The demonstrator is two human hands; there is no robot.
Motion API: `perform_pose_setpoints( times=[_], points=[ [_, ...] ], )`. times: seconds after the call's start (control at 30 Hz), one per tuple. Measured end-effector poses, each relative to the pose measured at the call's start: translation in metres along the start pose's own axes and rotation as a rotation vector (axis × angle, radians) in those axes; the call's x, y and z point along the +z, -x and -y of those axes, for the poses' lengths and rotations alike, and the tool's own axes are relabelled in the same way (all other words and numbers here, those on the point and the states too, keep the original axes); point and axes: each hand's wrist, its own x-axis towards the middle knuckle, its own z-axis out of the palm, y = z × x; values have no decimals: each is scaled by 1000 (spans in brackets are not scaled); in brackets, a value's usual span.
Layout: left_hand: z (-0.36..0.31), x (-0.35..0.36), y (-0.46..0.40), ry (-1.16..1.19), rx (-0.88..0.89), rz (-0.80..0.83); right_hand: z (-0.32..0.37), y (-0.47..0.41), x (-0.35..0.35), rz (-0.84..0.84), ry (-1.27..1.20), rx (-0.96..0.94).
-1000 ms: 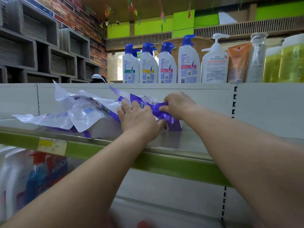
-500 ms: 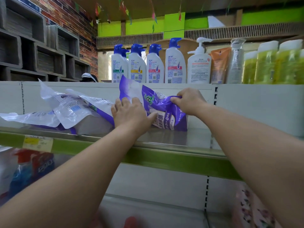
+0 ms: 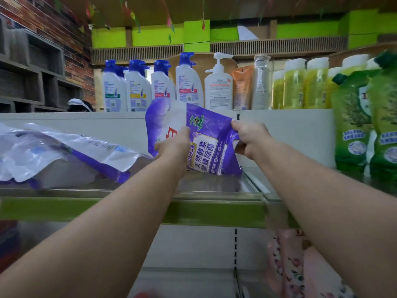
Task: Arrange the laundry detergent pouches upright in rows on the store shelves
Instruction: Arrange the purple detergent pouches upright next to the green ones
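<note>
Both hands gripped a purple detergent pouch (image 3: 206,136) near frame center, tilted on the steel shelf (image 3: 214,188): left hand (image 3: 175,145) at its 8 o'clock edge, right hand (image 3: 247,136) at 3 o'clock; more pouches (image 3: 64,151) lay flat at 9 o'clock.

Purple-and-white detergent pouch (image 3: 206,147) nearly upright on shelf (image 3: 214,186), tilted; more pouches (image 3: 64,151) lying flat, heaped at left.
</note>
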Motion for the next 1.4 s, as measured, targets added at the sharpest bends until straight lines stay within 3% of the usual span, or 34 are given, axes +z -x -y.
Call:
perform_pose_setpoints(
  times=[0.13, 0.27, 0.43, 0.57, 0.83, 1.07, 1.3, 1.4],
  points=[
    [1, 14, -2, 112, -196, 175, -4, -4, -15, -47, -53, 88],
    [-3, 26, -6, 201, -281, 140, -7, -4, -15, -30, -82, 84],
    [3, 32, -12, 243, -258, 88, -10, -5, -10, -45, -134, 36],
    [3, 31, -16, 291, -284, 219, -4, -3, -9, -54, -299, 63],
    [2, 30, -16, 169, -233, 372, 8, 9, -13, 52, -657, 83],
    [3, 34, -10, 175, -289, 373, 12, 15, -12, 174, -750, 45],
    [2, 33, -10, 396, -173, 343, 10, 16, -16, 97, -686, 67],
    [0, 28, -13, 537, -43, 172, 10, 12, -17, 48, -546, 41]
  ],
)
